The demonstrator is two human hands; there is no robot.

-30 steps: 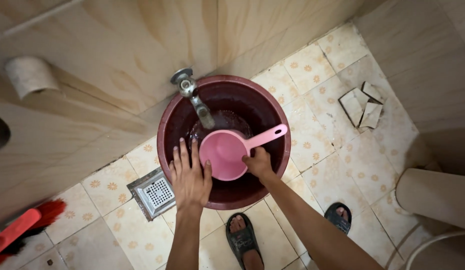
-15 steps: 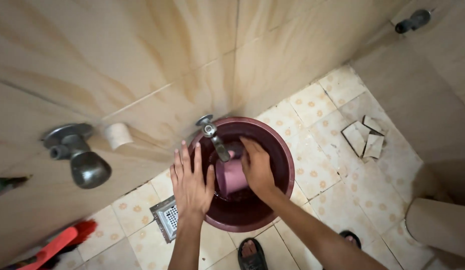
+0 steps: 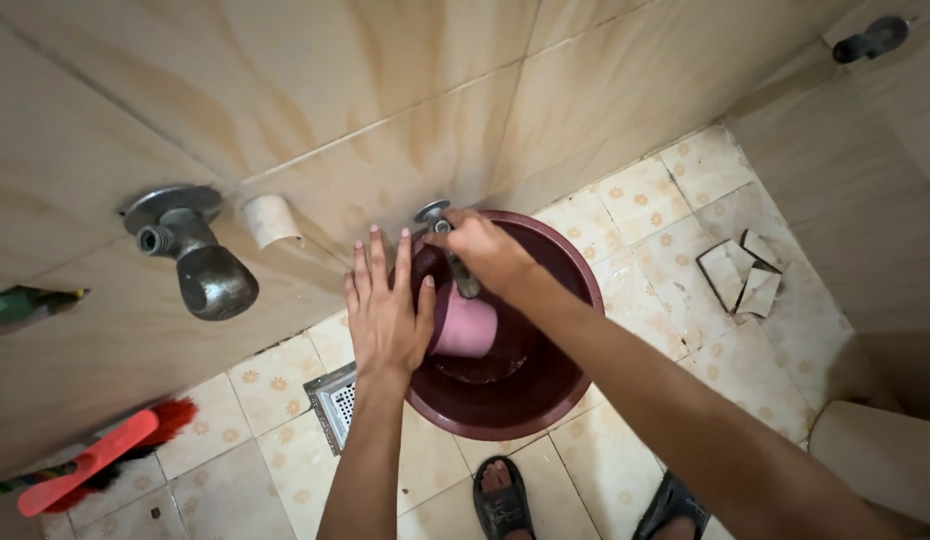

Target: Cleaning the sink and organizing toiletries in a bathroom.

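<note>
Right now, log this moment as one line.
left hand: flat on bucket rim | right hand: on tap | pink mug: in bucket

Left hand (image 3: 388,315): bare, no rings, no watch.
Right hand (image 3: 488,252): bare, no rings.
Arms: bare, no sleeves showing.
Left sandal (image 3: 503,503): dark, open at the toes.
Right sandal (image 3: 671,506): dark, only partly seen.

Warm, dim indoor light; soft shadows, slight edge distortion.

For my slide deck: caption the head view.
Right hand on the wall tap above a maroon bucket; left hand steadies a pink mug.
</note>
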